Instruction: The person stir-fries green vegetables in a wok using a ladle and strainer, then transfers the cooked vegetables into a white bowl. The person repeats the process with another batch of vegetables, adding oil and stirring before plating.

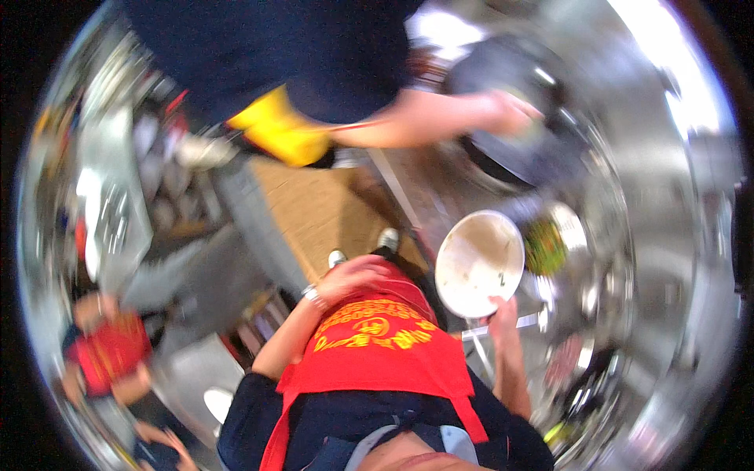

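My right hand (503, 315) grips the near rim of a white bowl (480, 265), which is tilted so its stained, nearly bare inside faces up. Against the front of my red apron (377, 365) rests my left hand (353, 277), fingers apart and holding nothing; a metal watch or bracelet is on that wrist. Just beyond the bowl, to the right, a metal bowl holds chopped green food (545, 247). A co-worker's blurred hand (512, 115) reaches over a large dark wok (500, 65); whether it holds something is unclear.
A co-worker in dark clothes (265, 53) stands close ahead. Steel counter and stove surfaces (654, 218) curve along the right. At the lower left is another person in a red apron (112, 353). Blurred trays and dishes (171, 182) line the left side, beyond a brown floor (306, 200).
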The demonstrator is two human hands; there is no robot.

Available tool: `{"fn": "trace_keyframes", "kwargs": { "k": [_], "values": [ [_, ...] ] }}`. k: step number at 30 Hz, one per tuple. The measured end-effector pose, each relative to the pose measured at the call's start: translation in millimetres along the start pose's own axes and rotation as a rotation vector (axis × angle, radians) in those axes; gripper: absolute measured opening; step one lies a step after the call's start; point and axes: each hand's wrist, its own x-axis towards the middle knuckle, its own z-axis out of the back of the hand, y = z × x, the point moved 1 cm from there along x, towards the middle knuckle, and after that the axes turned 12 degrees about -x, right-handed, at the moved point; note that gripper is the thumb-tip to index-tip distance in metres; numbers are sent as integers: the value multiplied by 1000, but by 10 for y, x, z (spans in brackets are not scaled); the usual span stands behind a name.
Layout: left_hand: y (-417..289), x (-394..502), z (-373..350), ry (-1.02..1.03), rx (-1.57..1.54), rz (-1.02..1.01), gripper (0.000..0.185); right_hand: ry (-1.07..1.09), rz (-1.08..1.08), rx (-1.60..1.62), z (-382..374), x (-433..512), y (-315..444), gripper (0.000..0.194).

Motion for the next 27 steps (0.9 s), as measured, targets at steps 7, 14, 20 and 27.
{"fn": "trace_keyframes", "kwargs": {
  "k": [7, 14, 20, 27],
  "values": [
    [403, -1151, 464, -473, -180, -483, 62, 708, 89, -398, -2588, 51, -179, 48],
    [1286, -2667, 1389, -623, -1030, -1117, 56, 1209, -134, -633, -3817, -253, -585, 63],
    [1726, -4211, 2457, -1032, -1227, -1638, 54, 970, -122, -958, -3607, 67, -816, 55],
    [2327, -5847, 3973, -1074, -1442, -2231, 50, 674, -200, -961, -2990, 432, -746, 48]
  ]
}}
